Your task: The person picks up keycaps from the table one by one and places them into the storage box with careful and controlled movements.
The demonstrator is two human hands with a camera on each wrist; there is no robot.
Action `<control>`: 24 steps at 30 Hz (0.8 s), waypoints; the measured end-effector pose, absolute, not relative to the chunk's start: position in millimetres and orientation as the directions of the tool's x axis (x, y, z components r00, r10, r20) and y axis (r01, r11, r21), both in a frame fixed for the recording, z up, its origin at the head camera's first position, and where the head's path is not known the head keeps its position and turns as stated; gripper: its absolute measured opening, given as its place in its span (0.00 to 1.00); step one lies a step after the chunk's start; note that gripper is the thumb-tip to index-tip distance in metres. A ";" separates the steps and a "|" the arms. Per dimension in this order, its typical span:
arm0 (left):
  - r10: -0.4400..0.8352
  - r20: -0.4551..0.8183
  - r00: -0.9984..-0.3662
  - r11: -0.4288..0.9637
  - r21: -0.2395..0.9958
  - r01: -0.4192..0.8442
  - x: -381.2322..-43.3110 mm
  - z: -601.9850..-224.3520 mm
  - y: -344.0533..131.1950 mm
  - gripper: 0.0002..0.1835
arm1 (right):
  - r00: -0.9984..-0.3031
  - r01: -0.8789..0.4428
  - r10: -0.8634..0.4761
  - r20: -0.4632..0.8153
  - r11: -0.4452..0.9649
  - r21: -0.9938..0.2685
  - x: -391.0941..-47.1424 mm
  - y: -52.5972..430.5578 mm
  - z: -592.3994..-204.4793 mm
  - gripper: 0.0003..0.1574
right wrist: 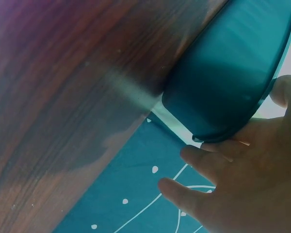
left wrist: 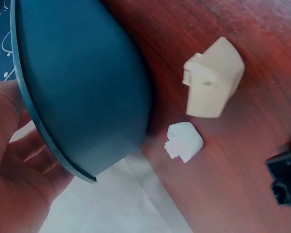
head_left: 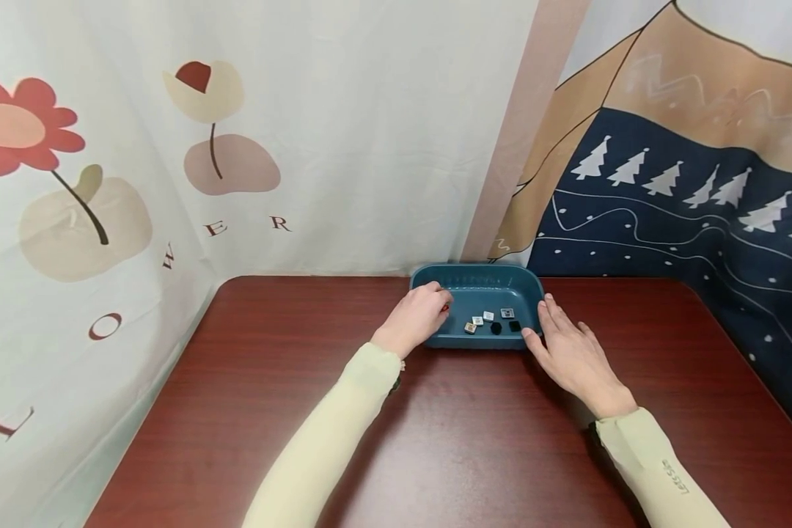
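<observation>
A blue-green plastic tray [head_left: 478,343] stands at the table's far edge. Several small square pieces that resemble keycaps lie inside, among them white pieces [head_left: 488,316], a tan piece [head_left: 471,328] and black pieces [head_left: 496,328]. My left hand [head_left: 417,315] reaches over the tray's left side with curled fingers, a small red piece [head_left: 445,308] showing at the fingertips. The left wrist view shows this hand beyond the tray's outer wall [left wrist: 82,82], its fingertips hidden. My right hand [head_left: 570,356] lies with straight fingers along the tray's right rim, thumb at the near corner.
On the table [head_left: 435,455] near the left wrist lie a cream piece [left wrist: 216,80], a white piece [left wrist: 184,141] and a black piece [left wrist: 286,178], mostly hidden by the sleeve in the head view. A patterned curtain [head_left: 369,147] hangs right behind the tray.
</observation>
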State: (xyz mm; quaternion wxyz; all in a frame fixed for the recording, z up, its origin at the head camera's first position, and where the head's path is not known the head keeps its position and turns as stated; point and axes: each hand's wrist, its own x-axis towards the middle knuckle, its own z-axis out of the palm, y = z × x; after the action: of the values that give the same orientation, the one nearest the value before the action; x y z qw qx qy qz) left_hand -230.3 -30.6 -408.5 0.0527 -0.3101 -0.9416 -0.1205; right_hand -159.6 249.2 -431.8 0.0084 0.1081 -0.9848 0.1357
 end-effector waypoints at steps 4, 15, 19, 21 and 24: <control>0.547 0.159 -0.822 0.798 0.196 0.570 -228.0 -406.6 -33.0 0.18 | -0.977 -0.215 -0.211 0.043 0.940 -0.267 -159.9 249.1 -431.5 0.49; 0.483 0.285 -0.828 0.794 0.256 0.551 -215.5 -397.0 -54.9 0.28 | -0.976 -0.218 -0.214 0.047 0.941 -0.260 -159.0 250.8 -431.1 0.50; 0.444 0.321 -0.837 0.792 0.296 0.534 -208.3 -400.4 -74.3 0.31 | -0.975 -0.220 -0.216 0.044 0.940 -0.259 -159.3 249.6 -431.5 0.50; 0.419 0.321 -0.849 0.791 0.330 0.515 -203.8 -401.3 -83.5 0.34 | -0.976 -0.219 -0.216 0.041 0.941 -0.259 -159.4 249.1 -431.6 0.50; 0.389 0.308 -0.869 0.793 0.369 0.485 -196.9 -402.0 -95.3 0.37 | -0.976 -0.217 -0.215 0.037 0.941 -0.261 -159.3 248.7 -431.6 0.49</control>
State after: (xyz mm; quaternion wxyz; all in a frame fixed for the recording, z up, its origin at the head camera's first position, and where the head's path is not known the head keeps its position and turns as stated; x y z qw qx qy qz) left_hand -196.9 -95.3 -402.0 0.1084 -0.2322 -0.9405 -0.2229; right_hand -159.3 248.7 -431.6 0.0039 0.1096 -0.9851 0.1327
